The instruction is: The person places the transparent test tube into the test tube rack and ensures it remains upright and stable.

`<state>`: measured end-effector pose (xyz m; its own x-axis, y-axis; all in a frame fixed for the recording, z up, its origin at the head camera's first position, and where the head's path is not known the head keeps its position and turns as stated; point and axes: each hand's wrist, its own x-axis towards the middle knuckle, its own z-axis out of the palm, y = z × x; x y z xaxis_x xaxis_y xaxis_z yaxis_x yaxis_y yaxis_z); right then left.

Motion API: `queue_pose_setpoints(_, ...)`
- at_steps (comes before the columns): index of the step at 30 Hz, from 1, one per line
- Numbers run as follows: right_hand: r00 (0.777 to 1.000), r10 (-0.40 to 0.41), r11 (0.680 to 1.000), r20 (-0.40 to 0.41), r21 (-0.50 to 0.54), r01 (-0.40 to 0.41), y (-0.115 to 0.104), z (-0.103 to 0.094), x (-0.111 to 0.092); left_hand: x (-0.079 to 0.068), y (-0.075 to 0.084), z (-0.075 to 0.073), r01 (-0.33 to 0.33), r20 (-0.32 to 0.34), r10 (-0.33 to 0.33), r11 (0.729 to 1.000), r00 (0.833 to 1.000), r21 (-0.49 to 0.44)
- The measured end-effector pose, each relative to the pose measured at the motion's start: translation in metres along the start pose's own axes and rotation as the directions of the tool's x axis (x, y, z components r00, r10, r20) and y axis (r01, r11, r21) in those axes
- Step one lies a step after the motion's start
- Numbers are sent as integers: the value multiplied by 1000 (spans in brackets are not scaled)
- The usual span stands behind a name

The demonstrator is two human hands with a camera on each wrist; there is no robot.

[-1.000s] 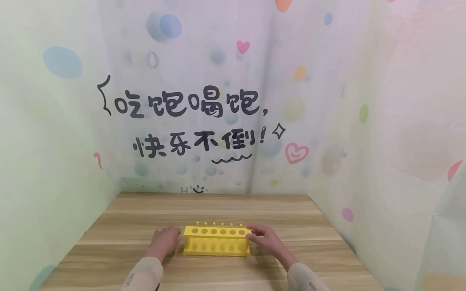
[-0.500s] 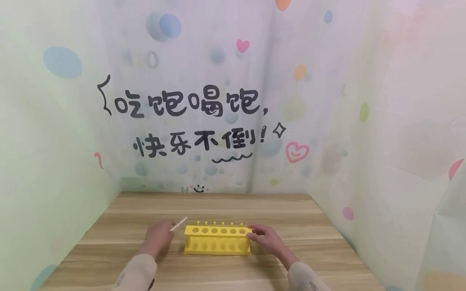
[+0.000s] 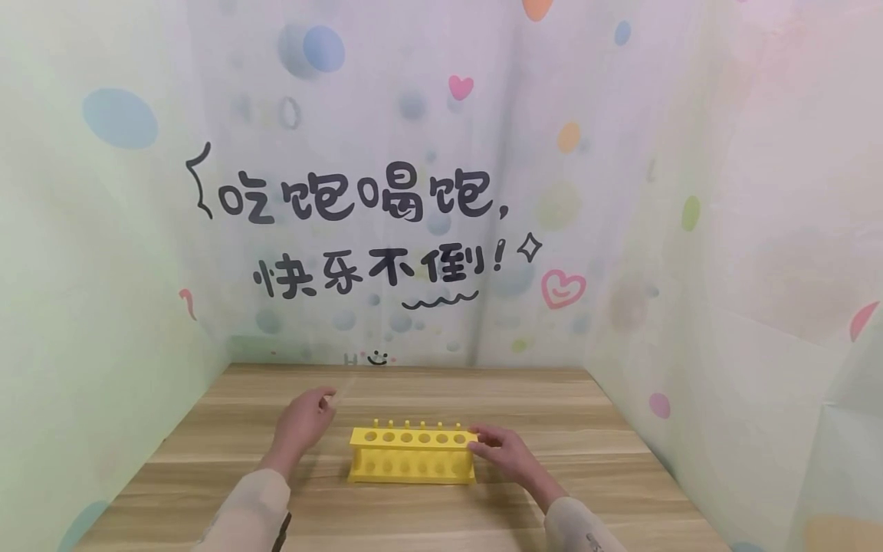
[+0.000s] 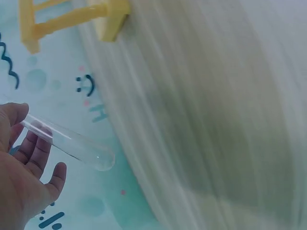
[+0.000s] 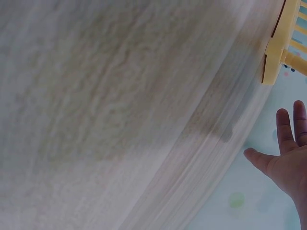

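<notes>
Left wrist view: clear tube (image 4: 76, 145) juts from left grip (image 4: 20, 177).

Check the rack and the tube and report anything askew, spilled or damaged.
Nothing stands out. The yellow rack stands upright on the table, with no visible breakage or spill. The clear tube, pinched in the left hand, looks whole, though fine flaws would be too small to tell.
</notes>
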<state>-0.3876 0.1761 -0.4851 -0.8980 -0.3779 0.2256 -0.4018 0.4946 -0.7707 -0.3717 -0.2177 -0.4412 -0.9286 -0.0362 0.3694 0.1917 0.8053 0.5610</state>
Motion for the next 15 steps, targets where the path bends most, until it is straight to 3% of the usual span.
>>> queue_pose_setpoints(15,1000,2,1000,1,7,-2,1,0,0,10,26,-8,-57,-91,43,986,995,-158)
